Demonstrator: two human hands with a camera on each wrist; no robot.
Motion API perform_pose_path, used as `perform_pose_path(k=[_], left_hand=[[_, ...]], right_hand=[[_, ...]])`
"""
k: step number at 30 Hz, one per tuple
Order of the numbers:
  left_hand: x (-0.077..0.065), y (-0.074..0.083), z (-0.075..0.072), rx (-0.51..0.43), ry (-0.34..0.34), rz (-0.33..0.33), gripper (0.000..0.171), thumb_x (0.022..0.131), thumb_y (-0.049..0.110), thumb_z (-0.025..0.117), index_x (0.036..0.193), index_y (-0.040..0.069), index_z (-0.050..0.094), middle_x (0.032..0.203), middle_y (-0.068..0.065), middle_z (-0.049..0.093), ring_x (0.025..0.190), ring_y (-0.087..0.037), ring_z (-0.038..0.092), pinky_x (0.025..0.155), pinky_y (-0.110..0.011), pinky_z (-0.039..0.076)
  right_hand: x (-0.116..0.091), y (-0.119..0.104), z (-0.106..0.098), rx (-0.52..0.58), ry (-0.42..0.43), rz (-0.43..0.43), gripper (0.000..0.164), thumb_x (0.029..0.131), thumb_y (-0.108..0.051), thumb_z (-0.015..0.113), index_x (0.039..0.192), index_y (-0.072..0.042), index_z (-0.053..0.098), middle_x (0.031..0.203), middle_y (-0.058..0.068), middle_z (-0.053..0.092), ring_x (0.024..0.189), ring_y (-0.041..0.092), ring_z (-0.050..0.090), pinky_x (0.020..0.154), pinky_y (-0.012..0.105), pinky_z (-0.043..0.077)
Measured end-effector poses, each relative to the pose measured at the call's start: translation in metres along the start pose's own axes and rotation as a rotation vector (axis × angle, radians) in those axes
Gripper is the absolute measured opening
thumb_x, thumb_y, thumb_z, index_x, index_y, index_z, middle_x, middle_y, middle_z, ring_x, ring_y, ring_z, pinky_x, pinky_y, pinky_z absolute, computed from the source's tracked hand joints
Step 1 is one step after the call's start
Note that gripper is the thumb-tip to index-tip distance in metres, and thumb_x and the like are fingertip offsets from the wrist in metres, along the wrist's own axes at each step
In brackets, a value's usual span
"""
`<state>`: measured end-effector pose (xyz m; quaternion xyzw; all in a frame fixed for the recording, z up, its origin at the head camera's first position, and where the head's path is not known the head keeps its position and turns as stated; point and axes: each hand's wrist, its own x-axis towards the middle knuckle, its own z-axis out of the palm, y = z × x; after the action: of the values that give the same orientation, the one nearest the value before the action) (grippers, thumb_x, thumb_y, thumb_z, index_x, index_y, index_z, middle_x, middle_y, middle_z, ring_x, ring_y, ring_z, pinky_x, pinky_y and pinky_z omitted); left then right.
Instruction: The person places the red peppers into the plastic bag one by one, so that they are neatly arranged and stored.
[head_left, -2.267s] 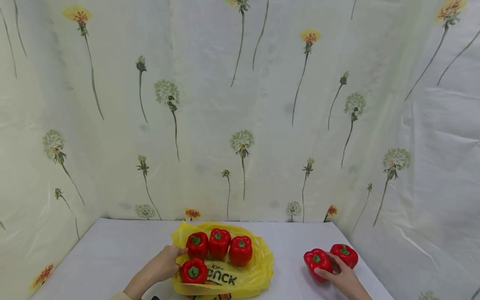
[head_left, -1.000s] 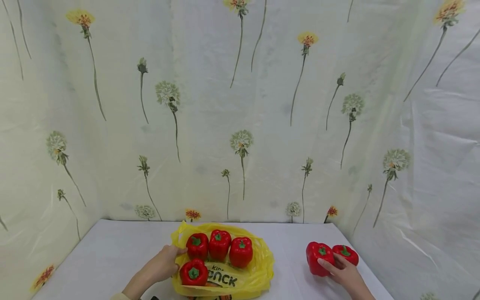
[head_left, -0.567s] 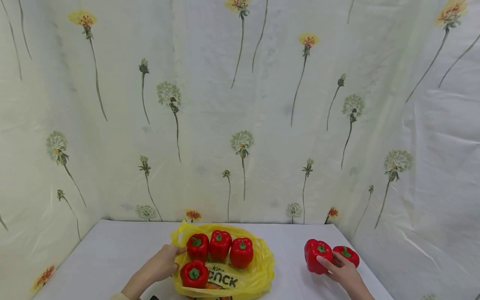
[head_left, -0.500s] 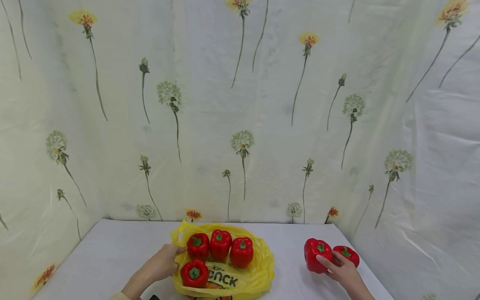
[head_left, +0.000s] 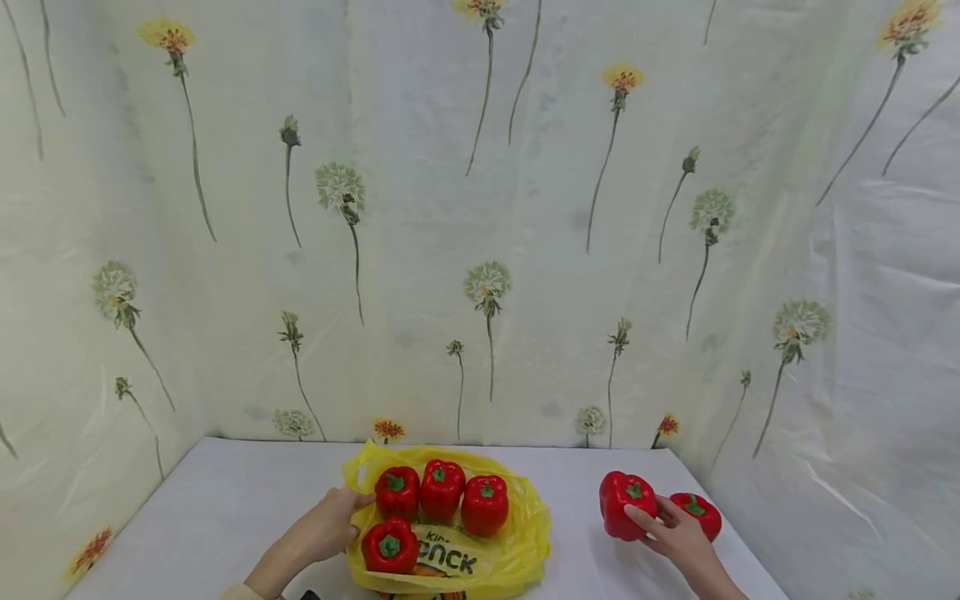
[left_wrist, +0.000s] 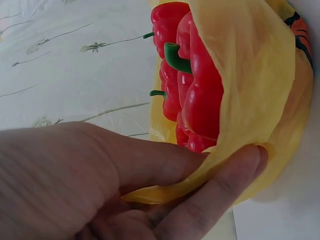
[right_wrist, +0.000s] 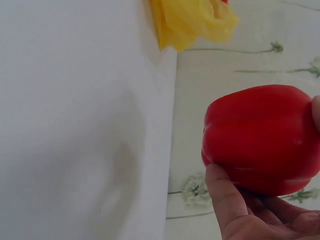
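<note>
Thumb and fingers of the left hand were pinched together on the left edge of a thin, crumpled yellow plastic bag, while the right hand was clamped round a glossy red bell pepper with a green stem, held well to the right of the bag. Four similar peppers sat inside the bag, partly hidden by its side in the left wrist view, and another red pepper, farther right, was partly covered by the right hand. Black lettering on the bag was partly blocked, and the right wrist view cut off the held pepper's end.
</note>
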<state>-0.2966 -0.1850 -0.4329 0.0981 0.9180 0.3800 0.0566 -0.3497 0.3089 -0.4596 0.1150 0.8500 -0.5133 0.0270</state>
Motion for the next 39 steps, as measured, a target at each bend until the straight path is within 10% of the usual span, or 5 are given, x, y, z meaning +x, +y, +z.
perform_pose_path(k=[13,39], left_hand=[[0.001,0.002,0.002,0.015,0.004,-0.019,0.050,0.071,-0.018,0.055,0.121,-0.015,0.059,0.124,-0.031,0.060,0.091,-0.028,0.059,0.051,-0.031,0.050],[0.000,0.001,0.001,0.022,0.007,0.022,0.049,0.073,-0.016,0.055,0.121,-0.015,0.059,0.122,-0.033,0.059,0.068,-0.021,0.057,0.047,-0.028,0.046]], right_hand=[[-0.008,-0.026,0.026,0.004,-0.032,-0.041,0.107,0.072,-0.053,0.078,0.147,0.002,0.025,0.144,0.031,0.033,0.126,0.049,0.038,0.090,0.048,0.053],[-0.035,-0.083,0.101,0.106,-0.162,-0.250,0.092,0.070,-0.057,0.077,0.142,-0.009,0.044,0.138,0.015,0.054,0.122,0.035,0.055,0.087,0.042,0.055]])
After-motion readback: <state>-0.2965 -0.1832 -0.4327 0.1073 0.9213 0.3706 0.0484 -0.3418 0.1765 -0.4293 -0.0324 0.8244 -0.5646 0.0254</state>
